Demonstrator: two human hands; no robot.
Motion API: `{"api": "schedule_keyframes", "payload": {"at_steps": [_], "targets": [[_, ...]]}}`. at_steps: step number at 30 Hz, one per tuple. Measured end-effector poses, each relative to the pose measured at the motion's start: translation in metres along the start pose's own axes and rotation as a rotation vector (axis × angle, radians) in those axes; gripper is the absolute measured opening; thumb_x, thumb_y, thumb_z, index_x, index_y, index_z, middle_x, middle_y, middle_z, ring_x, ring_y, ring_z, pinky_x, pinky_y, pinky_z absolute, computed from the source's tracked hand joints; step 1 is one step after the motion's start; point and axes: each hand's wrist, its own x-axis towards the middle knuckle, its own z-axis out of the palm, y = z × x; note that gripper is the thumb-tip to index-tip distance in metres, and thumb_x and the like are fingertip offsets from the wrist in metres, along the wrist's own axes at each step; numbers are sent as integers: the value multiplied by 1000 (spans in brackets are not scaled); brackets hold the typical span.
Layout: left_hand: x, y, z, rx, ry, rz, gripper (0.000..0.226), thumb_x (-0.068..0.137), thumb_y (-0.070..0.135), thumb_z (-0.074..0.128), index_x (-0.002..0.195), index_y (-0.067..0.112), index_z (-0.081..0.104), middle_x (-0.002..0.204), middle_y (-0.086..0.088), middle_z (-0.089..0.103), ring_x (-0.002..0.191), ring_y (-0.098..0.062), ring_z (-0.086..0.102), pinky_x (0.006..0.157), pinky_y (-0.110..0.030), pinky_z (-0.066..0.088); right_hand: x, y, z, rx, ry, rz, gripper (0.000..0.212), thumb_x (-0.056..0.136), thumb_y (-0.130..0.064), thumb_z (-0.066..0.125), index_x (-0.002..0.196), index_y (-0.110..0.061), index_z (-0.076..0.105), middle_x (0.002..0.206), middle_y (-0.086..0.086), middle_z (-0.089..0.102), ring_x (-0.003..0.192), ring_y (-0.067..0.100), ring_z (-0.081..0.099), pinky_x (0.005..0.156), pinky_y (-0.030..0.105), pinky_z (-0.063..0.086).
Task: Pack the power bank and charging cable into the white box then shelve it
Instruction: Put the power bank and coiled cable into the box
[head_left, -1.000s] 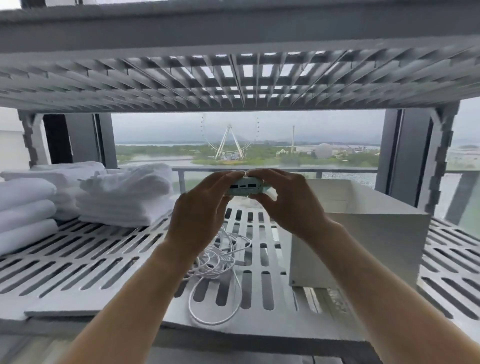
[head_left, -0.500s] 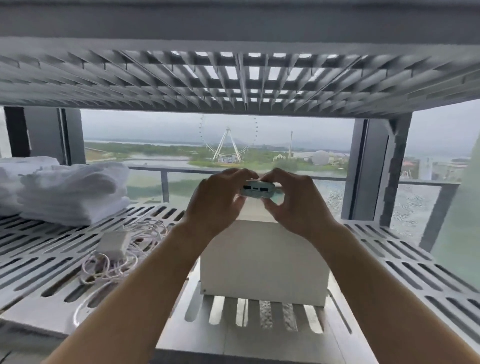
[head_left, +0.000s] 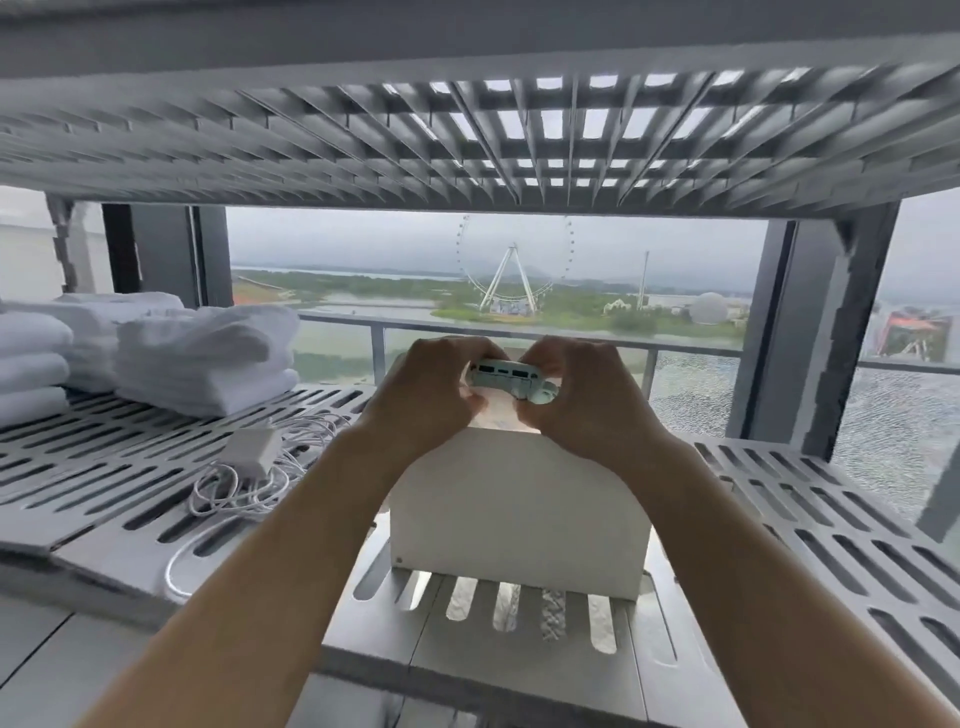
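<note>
Power bank (head_left: 511, 381): pale green block with rounded ends, port face toward the camera. It is held roughly level, slightly lower at its right end, over the open top of the white box (head_left: 519, 509). How far it sits above or inside the rim cannot be told.

Left hand (head_left: 431, 387): fingers curled over the power bank's left end, thumb underneath, gripping it.

Right hand (head_left: 582, 400): fingers curled over the right end, thumb below, gripping the same item.

White box: plain, open-topped, upright on the slotted grey shelf (head_left: 779, 493), at the centre of the view. Its front wall faces the camera and both forearms cross in front of it.

Charging cable (head_left: 244, 488): white, in loose tangled coils on the shelf at nine o'clock from the box and apart from it. One long loop trails toward the shelf's front edge.

Charger plug (head_left: 254, 452): white, lying on top of the coils.

Towels (head_left: 202, 358): white, folded and stacked, at ten o'clock from the box and beyond the cable. More stacks lie further along at nine o'clock.

Upper shelf (head_left: 467, 130): grey grid, seen from below, at twelve o'clock.

Ferris wheel (head_left: 514, 275): seen through the window behind, at twelve o'clock.
</note>
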Motion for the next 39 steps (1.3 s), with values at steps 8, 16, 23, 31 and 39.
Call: {"api": "schedule_keyframes", "payload": {"at_steps": [8, 16, 23, 31, 39], "targets": [[-39, 15, -25, -37, -8, 80, 34, 68, 6, 66, 96, 26, 69, 87, 7, 70, 60, -4, 48, 62, -17, 34, -36, -35, -13, -27, -28, 22, 25, 61, -18, 73, 85, -23, 68, 80, -9, 70, 78, 6, 64, 65, 6, 44], [-88, 19, -30, -104, -1, 135, 40, 67, 3, 67, 101, 25, 67, 91, 5, 72, 76, -12, 63, 67, -18, 42, -84, -65, -17, -30, -61, 49, 27, 61, -13, 75, 82, -26, 65, 67, -19, 61, 71, -10, 57, 60, 2, 38], [-101, 20, -31, -125, 55, 143, 48, 71, 0, 65, 113, 24, 63, 110, 1, 66, 90, -14, 62, 77, -23, 49, -94, -67, -16, -63, -53, 91, 27, 63, -15, 77, 86, -24, 64, 75, -11, 67, 70, 1, 62, 61, 7, 44], [-101, 17, -26, -186, 68, 83, 60, 72, -5, 67, 123, 23, 54, 107, 1, 57, 77, -13, 58, 76, -26, 53, -85, -61, -21, -108, -43, 116, 25, 65, -10, 75, 84, -24, 67, 74, -11, 67, 68, 2, 60, 58, 4, 41], [-98, 8, -33, -81, 43, 51, 23, 71, -1, 64, 78, 19, 74, 77, 7, 61, 64, -6, 52, 59, -4, 35, -76, -54, -16, -205, -62, 134, 21, 68, -9, 67, 83, -23, 63, 79, -3, 69, 70, 13, 60, 62, 22, 47]]}}
